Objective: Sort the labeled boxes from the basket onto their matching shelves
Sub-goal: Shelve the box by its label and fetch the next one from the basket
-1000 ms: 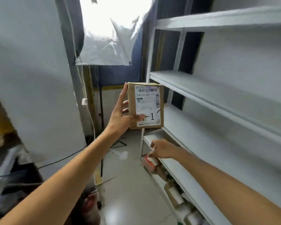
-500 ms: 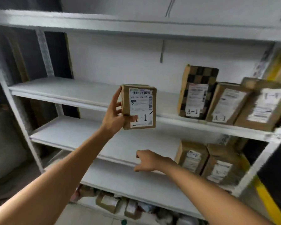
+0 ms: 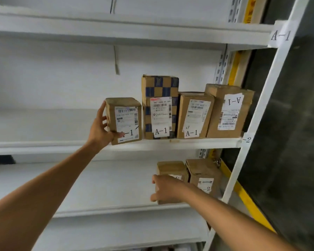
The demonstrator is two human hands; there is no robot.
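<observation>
**Q:** Where does the held box (image 3: 124, 122) lie relative to its place?

**A:** Upright, long axis vertical. The left hand (image 3: 100, 129) grips its left side, thumb across the front. Its lower edge meets the lip of the shelf (image 3: 62, 144), just left of the checkered box (image 3: 159, 105).

**Q:** Room to seat it?

**A:** Bare shelf behind and leftward, so probably a short inward push. The right hand (image 3: 166, 189) is in front of a lower box (image 3: 172, 169); whether it grips cannot be told.

left hand (image 3: 101, 129): arm raised, grips box (image 3: 124, 122) | right hand (image 3: 166, 190): arm outstretched lower, fingers loosely curled
</observation>
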